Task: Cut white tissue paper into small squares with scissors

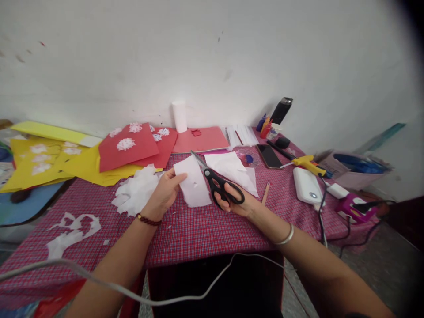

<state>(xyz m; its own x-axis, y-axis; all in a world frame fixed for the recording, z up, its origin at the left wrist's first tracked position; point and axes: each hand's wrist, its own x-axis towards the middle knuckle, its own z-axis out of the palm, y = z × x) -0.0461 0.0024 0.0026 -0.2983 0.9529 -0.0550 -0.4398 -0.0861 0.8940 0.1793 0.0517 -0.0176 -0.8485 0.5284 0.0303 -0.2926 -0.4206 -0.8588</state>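
Observation:
My left hand (pixel 167 187) pinches the left edge of a piece of white tissue paper (pixel 192 187), which has a small hole near its middle. In my right hand (pixel 232 198) is a pair of black-handled scissors (pixel 215 179), fingers through the loops. The blades point up and left, lying along the paper's upper right edge; I cannot tell whether they are cutting it. A pile of cut white tissue shapes (pixel 135 191) rests beside my left hand. Behind the scissors lies another white sheet (pixel 232 168).
Red sheets with paper flowers (pixel 127 152) and yellow sheets (pixel 36 170) fill the back left. To the right are a phone (pixel 269 157), a yellow glue gun (pixel 308 164), a white power bank (pixel 307 186) and a purple power adapter (pixel 354 210). A white cable (pixel 132 297) crosses in front.

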